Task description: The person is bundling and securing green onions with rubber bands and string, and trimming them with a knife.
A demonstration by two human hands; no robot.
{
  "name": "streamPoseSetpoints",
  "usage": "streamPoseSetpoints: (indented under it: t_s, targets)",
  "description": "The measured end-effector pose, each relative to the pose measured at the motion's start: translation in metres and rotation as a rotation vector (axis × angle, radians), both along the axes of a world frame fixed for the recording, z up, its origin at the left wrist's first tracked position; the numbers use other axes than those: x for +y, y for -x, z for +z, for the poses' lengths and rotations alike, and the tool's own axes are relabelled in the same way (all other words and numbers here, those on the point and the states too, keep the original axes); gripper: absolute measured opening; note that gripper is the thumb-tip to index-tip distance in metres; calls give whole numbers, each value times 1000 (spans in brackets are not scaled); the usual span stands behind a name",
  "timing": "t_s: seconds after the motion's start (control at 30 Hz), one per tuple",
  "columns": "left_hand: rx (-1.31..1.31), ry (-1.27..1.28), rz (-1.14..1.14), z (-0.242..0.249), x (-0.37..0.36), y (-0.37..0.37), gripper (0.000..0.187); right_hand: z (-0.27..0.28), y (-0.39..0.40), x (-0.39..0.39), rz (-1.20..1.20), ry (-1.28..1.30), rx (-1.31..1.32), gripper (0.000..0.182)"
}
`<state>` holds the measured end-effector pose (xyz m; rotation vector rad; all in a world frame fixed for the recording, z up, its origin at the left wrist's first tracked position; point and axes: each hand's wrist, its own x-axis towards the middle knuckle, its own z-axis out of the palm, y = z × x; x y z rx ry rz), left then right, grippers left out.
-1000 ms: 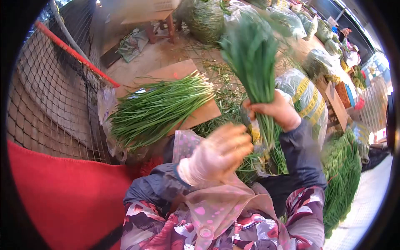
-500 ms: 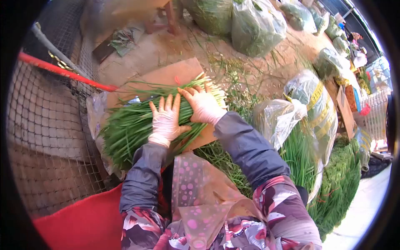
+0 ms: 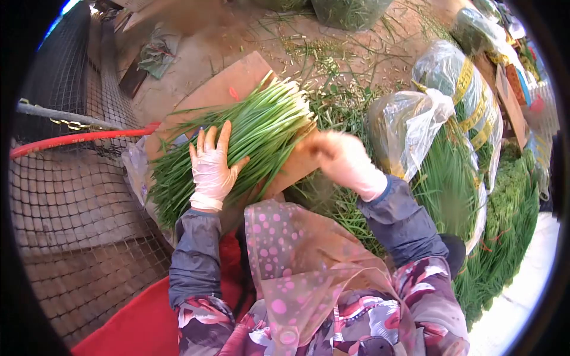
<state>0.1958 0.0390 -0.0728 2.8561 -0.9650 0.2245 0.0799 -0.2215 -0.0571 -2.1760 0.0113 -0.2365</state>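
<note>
A thick pile of green chives [image 3: 261, 124] lies slantwise on a brown board [image 3: 205, 92], pale cut ends at the upper right and leafy tips at the lower left. My left hand [image 3: 214, 169], in a thin whitish glove, rests on the leafy part with fingers spread. My right hand [image 3: 347, 160], gloved alike, is off the pile to the right of the pale ends, over the board's edge. Motion smears its fingers, so I cannot tell whether it holds anything. A small red tie [image 3: 233, 93] sits on the board above the chives.
Black netting [image 3: 77, 219] and a red hose [image 3: 77, 139] run along the left. Loose trimmings [image 3: 338, 107] litter the floor. To the right are a plastic-wrapped bundle [image 3: 409, 121] and stacked greens [image 3: 504, 225]. Another filled bag [image 3: 350, 12] stands at the back.
My right hand has lifted off the chives and moved right. My left hand stays on the pile, slightly further left. The view has shifted, with the far bags now higher in it.
</note>
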Motion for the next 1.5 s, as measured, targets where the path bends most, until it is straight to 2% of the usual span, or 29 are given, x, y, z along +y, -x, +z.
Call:
streamPoseSetpoints:
  t_s: [0.07, 0.1, 0.13, 0.23, 0.37, 0.47, 0.53, 0.6, 0.67, 0.73, 0.77, 0.87, 0.93, 1.0, 1.07, 1.13, 1.2, 1.27, 1.3, 1.33, 1.4, 1.47, 1.5]
  targets:
    - [61, 45, -41, 15, -7, 1, 100, -32, 20, 11, 196, 371, 171, 16]
    - [118, 92, -66, 21, -13, 1, 108, -45, 19, 19, 225, 455, 260, 16]
    - [110, 88, -72, 25, -19, 4, 108, -49, 11, 30, 256, 541, 347, 16]
    - [92, 75, -141, 25, -37, 12, 112, -54, -24, 49, 168, 462, 198, 16]
    - [126, -46, -72, 0, -41, 16, 141, -50, -57, 53, 263, 418, 351, 18]
    - [140, -154, 1, -3, -53, 8, 143, -63, -48, 46, 278, 372, 148, 21]
    - [86, -187, 17, -7, -54, 4, 132, -70, -39, 39, 282, 213, -82, 24]
    - [66, -170, -14, -10, -49, 1, 125, -60, -28, 23, 348, 330, -17, 24]
    - [84, -177, -12, -10, -46, -6, 121, -45, -11, 15, 331, 291, 179, 20]
    - [35, -118, -89, -12, -42, -14, 116, -46, 5, 13, 408, 355, 204, 18]
    - [37, -123, -97, -12, -39, -16, 115, -47, 9, 18, 414, 358, 205, 18]
    - [158, -163, -95, -2, -39, -21, 117, -53, 8, 48, 464, 465, -51, 16]
    - [153, -134, -114, -5, -34, -26, 116, -46, -4, 73, 474, 526, -92, 14]
    - [128, -38, -191, -7, -32, -29, 112, -51, -23, 88, 521, 597, -27, 14]
    - [162, -41, -174, -6, -31, -35, 112, -57, -27, 89, 580, 659, 41, 15]
    - [269, -26, -159, 0, -31, -41, 116, -47, -20, 79, 599, 465, 21, 16]
    - [300, -41, -147, 4, -30, -47, 115, -50, -17, 64, 598, 586, 24, 13]
    - [358, -56, -179, 5, -30, -56, 114, -62, -27, 53, 518, 714, -80, 12]
    - [356, -63, -196, 4, -28, -60, 112, -69, -35, 54, 510, 697, -34, 19]
    - [359, -64, -191, 9, -30, -61, 112, -77, -43, 59, 516, 694, -34, 19]
    - [456, -87, -202, 18, -30, -67, 113, -82, -58, 73, 532, 552, -173, 22]
    - [433, -83, -230, 13, -25, -73, 113, -75, -64, 81, 577, 529, -102, 25]
    - [431, -80, -232, 11, -25, -73, 114, -73, -69, 87, 556, 447, 81, 22]
